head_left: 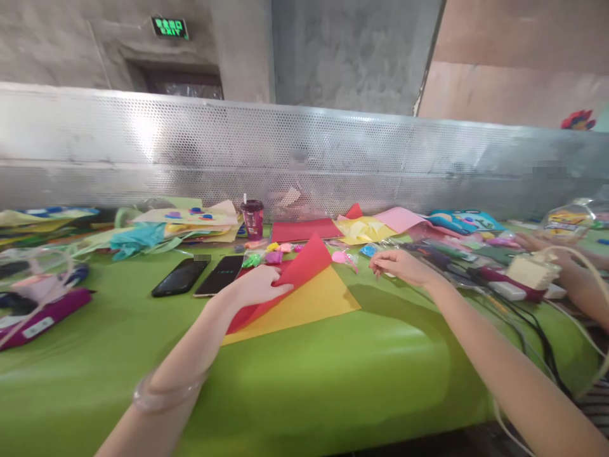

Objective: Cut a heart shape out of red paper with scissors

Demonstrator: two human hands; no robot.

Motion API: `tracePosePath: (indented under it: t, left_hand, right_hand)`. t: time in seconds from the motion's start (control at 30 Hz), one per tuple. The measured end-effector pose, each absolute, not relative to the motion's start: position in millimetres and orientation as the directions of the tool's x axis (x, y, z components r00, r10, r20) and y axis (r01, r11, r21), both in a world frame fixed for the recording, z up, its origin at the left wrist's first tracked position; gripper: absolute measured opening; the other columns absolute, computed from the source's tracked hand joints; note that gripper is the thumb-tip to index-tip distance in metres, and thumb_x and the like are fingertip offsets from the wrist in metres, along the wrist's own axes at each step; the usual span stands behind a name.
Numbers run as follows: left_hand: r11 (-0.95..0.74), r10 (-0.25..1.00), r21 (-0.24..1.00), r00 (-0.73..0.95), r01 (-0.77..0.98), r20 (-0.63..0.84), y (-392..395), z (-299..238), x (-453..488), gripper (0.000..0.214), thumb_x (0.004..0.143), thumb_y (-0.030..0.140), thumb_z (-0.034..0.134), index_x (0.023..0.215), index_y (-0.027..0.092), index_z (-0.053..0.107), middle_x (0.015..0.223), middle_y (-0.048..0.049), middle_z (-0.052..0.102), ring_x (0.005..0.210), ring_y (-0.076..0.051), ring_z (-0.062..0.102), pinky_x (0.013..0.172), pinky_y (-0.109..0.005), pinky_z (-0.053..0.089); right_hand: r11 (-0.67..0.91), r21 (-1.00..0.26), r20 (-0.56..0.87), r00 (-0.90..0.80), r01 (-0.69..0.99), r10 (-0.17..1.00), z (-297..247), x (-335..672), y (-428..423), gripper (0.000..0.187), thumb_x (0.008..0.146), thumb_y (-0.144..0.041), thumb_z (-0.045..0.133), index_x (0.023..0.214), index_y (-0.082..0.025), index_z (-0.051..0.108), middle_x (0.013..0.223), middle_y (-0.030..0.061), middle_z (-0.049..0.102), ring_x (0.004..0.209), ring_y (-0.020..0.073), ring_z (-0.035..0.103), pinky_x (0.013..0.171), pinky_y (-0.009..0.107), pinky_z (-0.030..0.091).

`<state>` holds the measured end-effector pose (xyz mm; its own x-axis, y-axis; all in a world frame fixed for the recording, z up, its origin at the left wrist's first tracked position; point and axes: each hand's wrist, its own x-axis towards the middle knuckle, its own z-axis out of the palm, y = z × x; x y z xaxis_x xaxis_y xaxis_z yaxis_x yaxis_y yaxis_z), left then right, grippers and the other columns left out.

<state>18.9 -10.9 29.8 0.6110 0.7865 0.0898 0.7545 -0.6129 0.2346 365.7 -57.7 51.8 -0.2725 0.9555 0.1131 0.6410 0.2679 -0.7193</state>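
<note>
My left hand (pixel 254 289) is closed on a sheet of red paper (pixel 304 263), its thumb stretched along the paper's face. The sheet's far corner stands up off the table. Under it lies a yellow paper sheet (pixel 304 301), its near edge and right corner showing. My right hand (pixel 402 266) is over the table to the right of the papers, fingers bent and drawn together; whatever they hold, if anything, is too small to make out. Near its fingertips are a blue clay piece (pixel 368 250) and a pink clay piece (pixel 340 256). Beyond my left hand sits a green clay packet (pixel 251 259).
Two phones (pixel 181 277) lie left of my left hand. A lidded cup with a straw (pixel 252 219) stands behind. At right are a power strip with a plug (pixel 530 270), cables and another person's hand (pixel 554 244). A perforated metal panel (pixel 333 152) borders the green table (pixel 333 374).
</note>
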Motion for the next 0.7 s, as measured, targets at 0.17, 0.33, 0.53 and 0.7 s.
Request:
tracePosePath:
  t: [0.17, 0.33, 0.53, 0.7]
  left_hand:
    - [-0.59, 0.805, 0.227, 0.586, 0.775, 0.095, -15, 33, 20, 0.044, 0.08, 0.053, 0.041, 0.052, 0.019, 0.037, 0.061, -0.0028, 0.051, 0.049, -0.014, 0.044, 0.05, -0.028, 0.028]
    - [-0.597, 0.8, 0.224, 0.589, 0.77, 0.109, -20, 35, 21, 0.043, 0.081, 0.049, 0.042, 0.05, 0.019, 0.038, 0.065, -0.0037, 0.055, 0.05, -0.014, 0.046, 0.051, -0.028, 0.03]
    - [-0.628, 0.778, 0.205, 0.605, 0.751, 0.166, -15, 30, 22, 0.044, 0.083, 0.05, 0.039, 0.052, 0.019, 0.042, 0.076, -0.0074, 0.061, 0.058, -0.017, 0.052, 0.057, -0.029, 0.035]
    - [-0.657, 0.753, 0.183, 0.624, 0.731, 0.209, -11, 28, 24, 0.041, 0.085, 0.045, 0.037, 0.064, 0.016, 0.058, 0.091, -0.011, 0.064, 0.07, -0.021, 0.058, 0.067, -0.031, 0.041]
  right_hand:
    - [0.251, -0.795, 0.05, -0.352, 0.553, 0.935, 55, 364, -61, 0.028, 0.074, -0.043, 0.057, 0.081, -0.015, 0.057, 0.081, 0.0038, 0.056, 0.073, 0.0141, 0.055, 0.071, 0.031, 0.044]
    - [0.223, -0.796, -0.099, -0.485, 0.563, 0.869, 65, 362, -79, 0.027, 0.075, -0.041, 0.057, 0.066, -0.015, 0.057, 0.069, 0.0015, 0.056, 0.064, 0.0125, 0.054, 0.067, 0.03, 0.046]
    - [0.055, -0.761, -0.361, -0.493, 0.646, 0.791, 74, 357, -139, 0.018, 0.072, -0.031, 0.066, 0.077, -0.018, 0.055, 0.069, -0.0004, 0.06, 0.061, 0.0134, 0.061, 0.06, 0.025, 0.045]
    - [0.033, -0.625, -0.346, -0.315, 0.78, 0.884, 74, 345, -167, 0.024, 0.086, -0.04, 0.051, 0.078, -0.018, 0.051, 0.057, -0.0027, 0.06, 0.039, 0.0075, 0.053, 0.051, 0.023, 0.04]
